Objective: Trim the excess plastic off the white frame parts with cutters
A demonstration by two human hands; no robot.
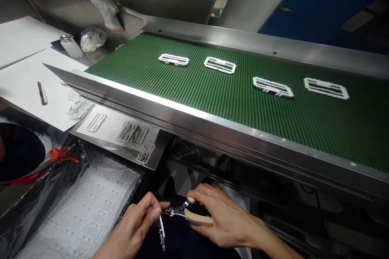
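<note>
A green conveyor belt (231, 101) fills the upper right, running from about ten o'clock to three o'clock, with a steel rail (194, 119) along its near edge. Four white plastic frames lie on it in a row: one (173, 60) at twelve o'clock, the next (220, 65) just right of it, a third (272, 87) toward two o'clock, the last (326, 88) nearest three o'clock, all well apart. At seven o'clock a plastic-lined bin (75, 210) holds a flat layer of white parts. White paper sheets (27, 73) at nine o'clock carry loose frames (133, 133) and a small dark blade (42, 92). At six o'clock, below the rail, the right hand (219, 216) is closed around the tan handles of a pair of cutters (190, 213), whose metal tip points toward nine o'clock. The left hand (138, 220) pinches a thin white plastic piece (161, 232) between thumb and fingers; the piece hangs down just beside the cutter tip.
</note>
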